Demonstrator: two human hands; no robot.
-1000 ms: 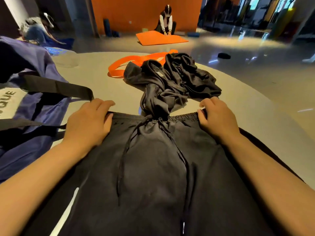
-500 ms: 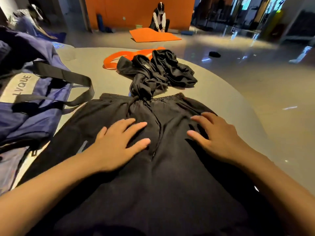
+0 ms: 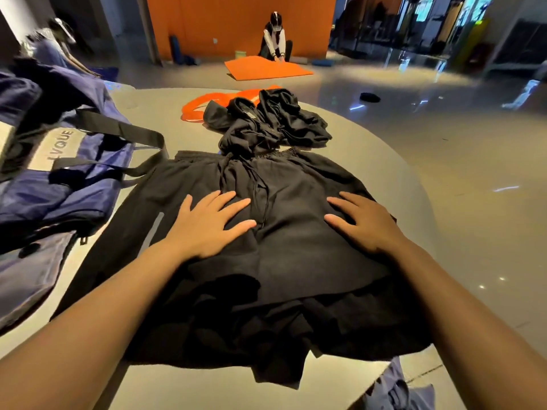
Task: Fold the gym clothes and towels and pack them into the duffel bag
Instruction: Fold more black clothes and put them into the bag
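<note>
Fabric, blue-grey, crumpled, at the near right edge of the grey round table, only partly in view. Black shorts, spread flat across the near half of the table, elastic waistband at the far side, hems bunched in loose folds toward the viewer; a black drawstring trails from the waistband down the middle, and a pale grey stripe shows on the left panel. Left hand, palm down on the shorts left of the drawstring, fingers straight and spread, thumb reaching toward the cord's end, gripping nothing. Right hand, palm down on the shorts right of the drawstring, fingers straight and pointing up-left, likewise gripping nothing. Both forearms bare, entering from the lower corners and converging on the garment; the hands lie level with each other, apart, the drawstring between them. Duffel bag, navy blue, on the left of the table just beside the shorts, one black strap looping to touch the waistband's left corner; a pale panel on its side bears letters reading "LVQUE", the first partly hidden. Black garment, heaped and unfolded, touching the far edge of the waistband. Orange strap or band, lying behind that heap, partly covered by it. Orange mat, on the glossy floor beyond the table, with a person kneeling at its far edge before an orange wall.
</note>
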